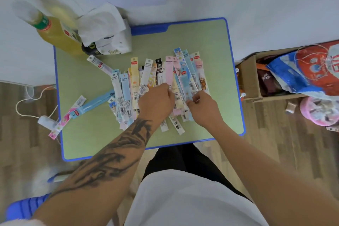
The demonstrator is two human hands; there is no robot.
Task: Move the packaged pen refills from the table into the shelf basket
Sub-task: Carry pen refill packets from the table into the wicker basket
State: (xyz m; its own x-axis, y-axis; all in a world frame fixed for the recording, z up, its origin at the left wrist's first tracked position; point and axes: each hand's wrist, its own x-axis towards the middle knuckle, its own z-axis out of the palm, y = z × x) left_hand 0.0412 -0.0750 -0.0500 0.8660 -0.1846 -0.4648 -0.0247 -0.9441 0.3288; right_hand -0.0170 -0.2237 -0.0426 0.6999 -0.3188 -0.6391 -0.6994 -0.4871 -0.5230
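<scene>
Several packaged pen refills [146, 80] lie fanned out in a pile on the green table [88, 134]. A few more packs [88, 105] lie apart at the table's left edge, one pink pack hanging over it. My left hand [156, 102] rests on the middle of the pile, fingers curled down onto the packs. My right hand [203, 106] is beside it on the pile's right part, thumb and fingers pinching at a pack. No shelf basket is in view.
A yellow drink bottle [55, 31] and a tissue pack [106, 31] stand at the table's back left corner. A cardboard box [249, 79] with bags sits on the floor to the right. A cable and power adapter [45, 121] lie left of the table.
</scene>
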